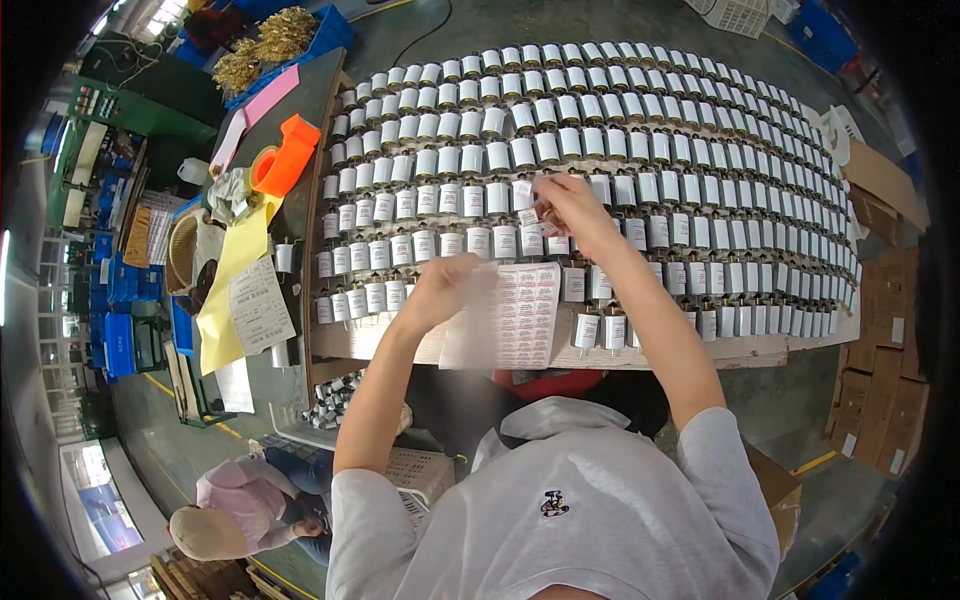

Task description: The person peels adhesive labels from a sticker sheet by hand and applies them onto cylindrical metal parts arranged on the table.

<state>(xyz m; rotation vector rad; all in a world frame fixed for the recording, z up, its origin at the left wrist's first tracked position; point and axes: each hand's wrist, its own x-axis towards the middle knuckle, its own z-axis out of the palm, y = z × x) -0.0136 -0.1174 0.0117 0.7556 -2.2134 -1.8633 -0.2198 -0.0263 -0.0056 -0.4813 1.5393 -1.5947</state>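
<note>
Rows of small cylindrical motors point(475, 160) with white wraps stand upright across the table. Several motors in the nearer rows carry a small printed label. My right hand point(572, 210) is closed in a pinch over the middle rows, with a small white sticker point(528, 216) with print at its fingertips. Nearer to me, my left hand point(447, 285) is partly smeared by motion, its fingers pressed together at the top left corner of a label sheet point(525, 320). Grids of small printed stickers cover that sheet, and its left side is blurred.
Left of the table lie a yellow sheet point(235, 285), a printed paper point(260, 305) and an orange tape roll point(290, 160). A crate of loose motors point(335, 405) sits below the near edge. Cardboard boxes point(885, 350) stand right. Another person point(245, 500) sits at lower left.
</note>
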